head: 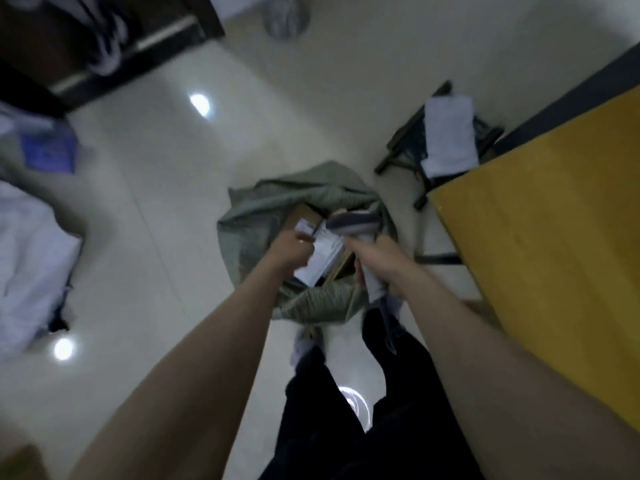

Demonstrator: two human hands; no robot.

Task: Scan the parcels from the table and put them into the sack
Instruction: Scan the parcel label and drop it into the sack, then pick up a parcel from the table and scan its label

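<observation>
dark trousers point(363, 427) nearest; parcel point(325, 251) is pinched by left hand point(294, 251) over sack point(294, 209), scanner point(360, 233) is gripped by right hand point(377, 261); parcel should be released low, clear of the rim.

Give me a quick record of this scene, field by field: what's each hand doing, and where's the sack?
sack: green sack, open, on the floor beside the yellow table
left hand: left hand over the sack's mouth, holding a parcel with a white label
right hand: right hand gripping a scanner
in sack: a brown box
image: blurred, so fine detail is unclear
</observation>
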